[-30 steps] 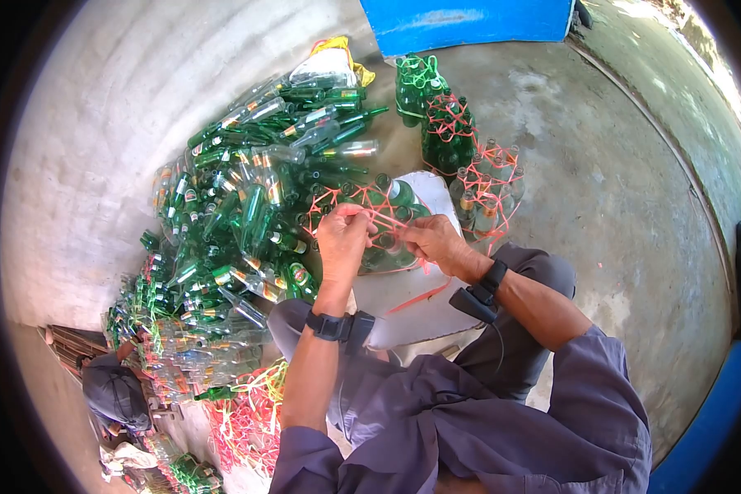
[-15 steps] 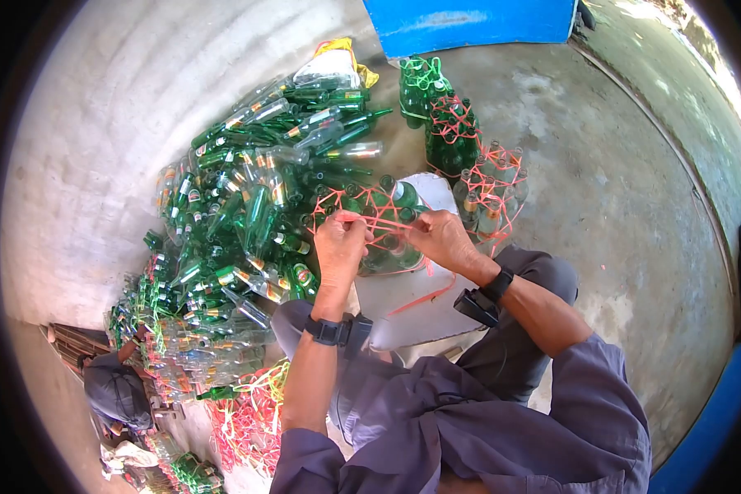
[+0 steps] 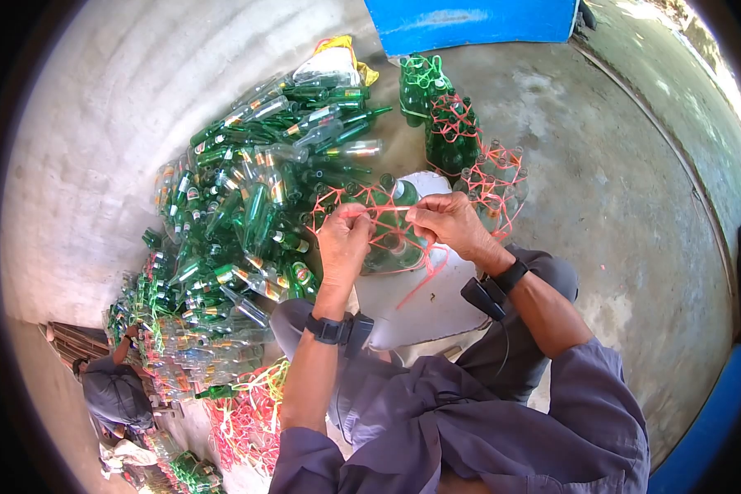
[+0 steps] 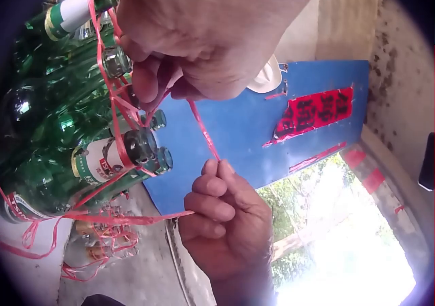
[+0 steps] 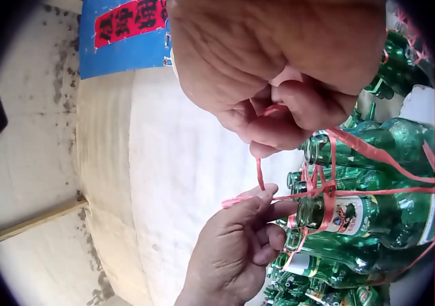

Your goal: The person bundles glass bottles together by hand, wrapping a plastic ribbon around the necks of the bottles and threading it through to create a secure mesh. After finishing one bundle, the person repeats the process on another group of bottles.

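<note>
A bundle of green glass bottles (image 5: 404, 214), laced round the necks with pink plastic strap (image 5: 329, 211), stands upright on a white board (image 3: 412, 309) between the knees. My left hand (image 3: 343, 240) pinches a length of the strap above the bottle tops. Opposite it, my right hand (image 3: 454, 227) pinches the strap between thumb and fingers. A short stretch of pink strap (image 4: 202, 131) runs taut from one hand to the other. From beneath the right hand a loose tail (image 3: 424, 286) hangs over the board.
A heap of loose bottles (image 3: 247, 198) lies against the wall on the left. Laced bundles (image 3: 451, 136) stand on the floor ahead. Tangled red and yellow strap (image 3: 247, 420) lies at lower left, with another person (image 3: 117, 391) beyond. A blue panel (image 3: 473, 20) stands at the back.
My right hand has shifted up and right, away from the left hand. The strap between them has drawn together into a narrow line, and its loose tail has swung. My left hand stays almost in place.
</note>
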`<move>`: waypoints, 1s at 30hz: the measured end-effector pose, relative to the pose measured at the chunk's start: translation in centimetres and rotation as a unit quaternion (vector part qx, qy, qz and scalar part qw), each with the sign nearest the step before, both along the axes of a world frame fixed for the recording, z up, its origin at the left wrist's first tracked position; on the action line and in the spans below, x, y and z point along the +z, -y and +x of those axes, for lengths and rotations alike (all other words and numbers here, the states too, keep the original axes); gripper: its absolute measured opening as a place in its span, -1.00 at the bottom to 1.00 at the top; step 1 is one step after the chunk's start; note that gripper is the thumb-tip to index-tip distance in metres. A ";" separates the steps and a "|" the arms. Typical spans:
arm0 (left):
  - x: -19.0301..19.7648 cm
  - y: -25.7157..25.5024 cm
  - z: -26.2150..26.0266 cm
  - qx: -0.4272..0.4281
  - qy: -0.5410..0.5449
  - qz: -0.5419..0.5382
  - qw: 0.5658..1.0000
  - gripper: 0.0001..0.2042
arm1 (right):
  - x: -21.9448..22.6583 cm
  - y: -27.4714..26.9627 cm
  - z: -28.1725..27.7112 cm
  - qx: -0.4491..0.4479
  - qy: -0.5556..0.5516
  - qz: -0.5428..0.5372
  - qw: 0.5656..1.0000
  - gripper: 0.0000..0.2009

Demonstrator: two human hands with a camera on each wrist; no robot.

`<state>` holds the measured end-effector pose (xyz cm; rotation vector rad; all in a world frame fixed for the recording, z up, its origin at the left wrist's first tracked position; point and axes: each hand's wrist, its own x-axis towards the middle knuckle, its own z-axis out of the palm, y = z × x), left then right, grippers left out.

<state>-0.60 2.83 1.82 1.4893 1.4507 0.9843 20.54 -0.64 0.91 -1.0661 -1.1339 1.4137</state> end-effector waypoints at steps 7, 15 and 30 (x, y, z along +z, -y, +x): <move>-2.0 0.2 -0.3 0.009 -0.070 0.089 0.994 -0.70 | 0.2 0.0 0.6 -0.033 -0.065 -0.057 0.996 -0.79; -0.8 1.9 0.1 -0.085 -0.302 0.226 0.922 -0.86 | 1.1 -0.4 3.0 -0.150 -0.163 -0.056 0.973 -0.82; -0.7 1.4 0.5 -0.104 -0.347 0.167 0.917 -0.94 | -0.2 -0.7 1.6 -0.071 0.120 0.123 0.982 -0.76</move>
